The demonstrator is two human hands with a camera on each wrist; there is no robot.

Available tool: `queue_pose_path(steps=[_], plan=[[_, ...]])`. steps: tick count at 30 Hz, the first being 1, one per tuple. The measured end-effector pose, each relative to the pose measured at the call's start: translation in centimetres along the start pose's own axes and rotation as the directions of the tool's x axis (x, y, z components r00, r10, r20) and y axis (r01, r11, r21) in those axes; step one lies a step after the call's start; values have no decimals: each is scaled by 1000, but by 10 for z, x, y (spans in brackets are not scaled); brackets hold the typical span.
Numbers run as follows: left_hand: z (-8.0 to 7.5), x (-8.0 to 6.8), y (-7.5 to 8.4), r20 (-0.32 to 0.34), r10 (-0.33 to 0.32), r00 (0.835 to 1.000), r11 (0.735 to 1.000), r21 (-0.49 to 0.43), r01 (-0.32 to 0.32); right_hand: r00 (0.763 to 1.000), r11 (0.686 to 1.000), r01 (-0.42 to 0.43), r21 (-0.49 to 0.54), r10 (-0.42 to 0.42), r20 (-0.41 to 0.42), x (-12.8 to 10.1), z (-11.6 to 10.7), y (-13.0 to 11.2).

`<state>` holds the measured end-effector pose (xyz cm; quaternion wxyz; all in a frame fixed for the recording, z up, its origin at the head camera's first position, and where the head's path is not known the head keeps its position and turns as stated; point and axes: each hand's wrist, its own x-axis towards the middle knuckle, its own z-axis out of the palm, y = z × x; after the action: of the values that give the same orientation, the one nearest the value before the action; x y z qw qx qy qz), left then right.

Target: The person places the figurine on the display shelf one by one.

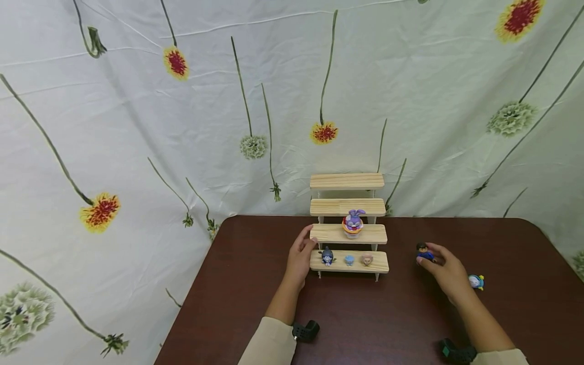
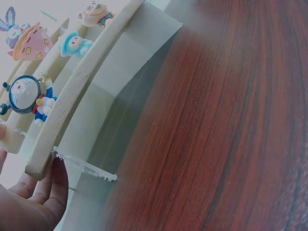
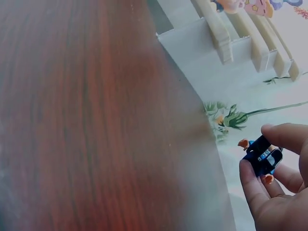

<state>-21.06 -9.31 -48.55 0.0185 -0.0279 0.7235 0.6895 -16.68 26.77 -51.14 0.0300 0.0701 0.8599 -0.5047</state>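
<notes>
A four-step wooden display stand (image 1: 326,233) stands at the back of the table. At its left end my left hand (image 1: 298,261) holds the lower steps; in the left wrist view its fingers (image 2: 58,185) bend around the lowest step's end. On that lowest step are a dark-hooded figurine (image 1: 327,256), a small light-blue figurine (image 1: 349,260) and a pinkish-brown figurine (image 1: 367,259). A purple rabbit figurine (image 1: 353,222) sits one step higher. To the stand's right, above the table, my right hand (image 1: 449,274) pinches a small blue figurine (image 3: 263,156) with dark hair between thumb and fingers.
On the dark wooden table (image 1: 365,314), a blue-and-white figurine (image 1: 476,282) with yellow parts lies beside my right hand. A pale cloth (image 1: 205,101) with printed flowers hangs directly behind the table. The two upper steps (image 1: 347,181) rise toward the cloth.
</notes>
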Motion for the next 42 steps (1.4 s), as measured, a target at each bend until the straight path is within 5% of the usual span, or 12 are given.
queue_pose_path(steps=[16, 25, 42], plan=[[2, 1, 0, -19, 3, 1000, 1000, 13, -3, 1000, 997, -13, 78, 15, -25, 0, 3, -16], [2, 21, -30, -47, 0, 999, 1000, 15, 1, 997, 991, 41, 129, -32, -71, -2, 6, -28], [1, 20, -33, -41, 13, 999, 1000, 9, -13, 990, 964, 124, 236, -106, -88, 0, 19, -51]])
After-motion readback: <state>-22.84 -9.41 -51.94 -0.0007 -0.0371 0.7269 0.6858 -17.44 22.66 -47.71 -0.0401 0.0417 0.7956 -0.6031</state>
